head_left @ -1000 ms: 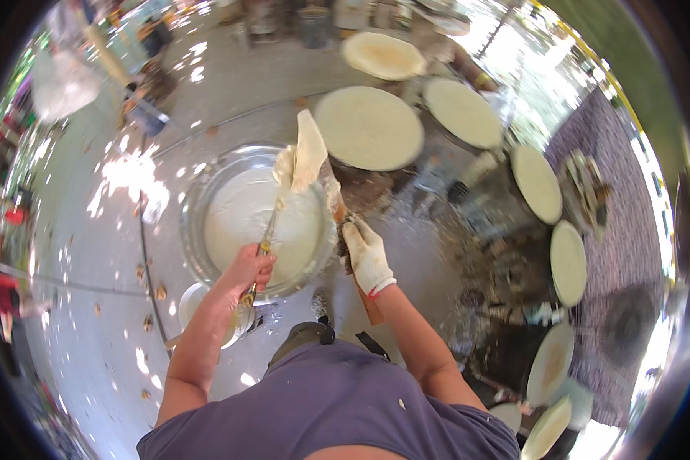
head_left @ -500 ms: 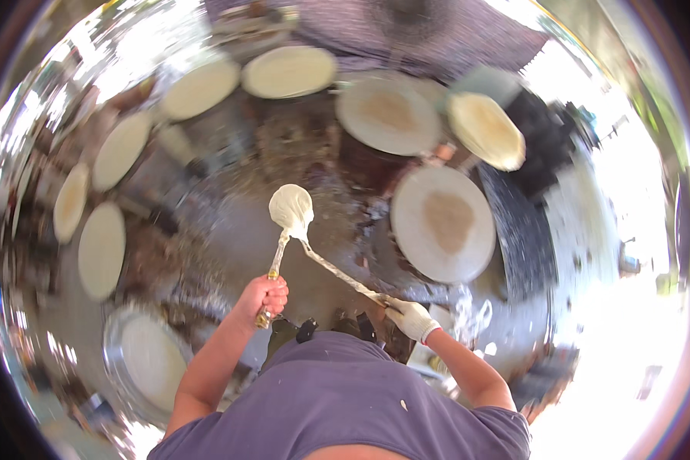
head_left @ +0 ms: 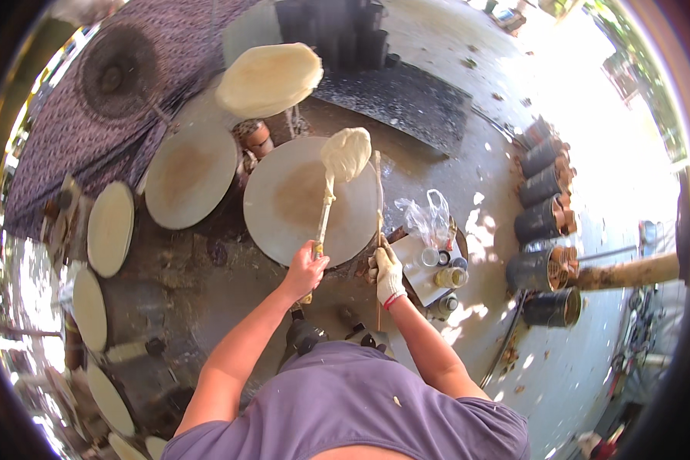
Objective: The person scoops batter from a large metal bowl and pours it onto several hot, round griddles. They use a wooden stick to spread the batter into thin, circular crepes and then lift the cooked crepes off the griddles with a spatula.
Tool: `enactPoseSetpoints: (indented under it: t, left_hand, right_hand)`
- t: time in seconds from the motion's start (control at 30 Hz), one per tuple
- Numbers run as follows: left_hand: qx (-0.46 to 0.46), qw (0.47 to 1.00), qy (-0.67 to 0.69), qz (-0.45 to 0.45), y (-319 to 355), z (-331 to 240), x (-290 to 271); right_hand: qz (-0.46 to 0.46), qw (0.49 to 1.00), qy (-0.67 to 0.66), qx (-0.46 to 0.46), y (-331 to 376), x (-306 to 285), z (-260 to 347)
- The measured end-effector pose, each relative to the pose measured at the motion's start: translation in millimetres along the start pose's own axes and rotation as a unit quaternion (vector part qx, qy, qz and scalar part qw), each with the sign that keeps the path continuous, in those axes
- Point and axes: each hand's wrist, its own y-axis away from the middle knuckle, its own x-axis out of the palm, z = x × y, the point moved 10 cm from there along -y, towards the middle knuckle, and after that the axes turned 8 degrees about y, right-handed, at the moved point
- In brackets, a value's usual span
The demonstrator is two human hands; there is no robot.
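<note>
From the head view, the left hand (head_left: 305,268) is closed round a long ladle (head_left: 326,207) heaped with pale batter (head_left: 346,152) over the round griddle (head_left: 280,222); nothing is spread yet. The gloved right hand (head_left: 388,274) grips a thin stick (head_left: 378,207). Fingertips are too small to make out.

Harsh sunlight, blown-out glare upper right, fisheye-bent edges, dark rim

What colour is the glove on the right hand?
White glove with a red cuff edge, seen in the head view.
</note>
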Motion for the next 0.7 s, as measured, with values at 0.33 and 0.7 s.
enactPoseSetpoints:
  t: [0.33,0.7]
  left_hand:
    - [0.153,0.848,-0.508,-0.022,-121,9,-85]
    - [0.139,0.747,-0.65,-0.001,-161,-52,-159]
  right_hand:
    - [-0.26,0.936,0.218,-0.098,8,17,-52]
    - [-0.291,0.914,0.216,-0.18,-26,95,-42]
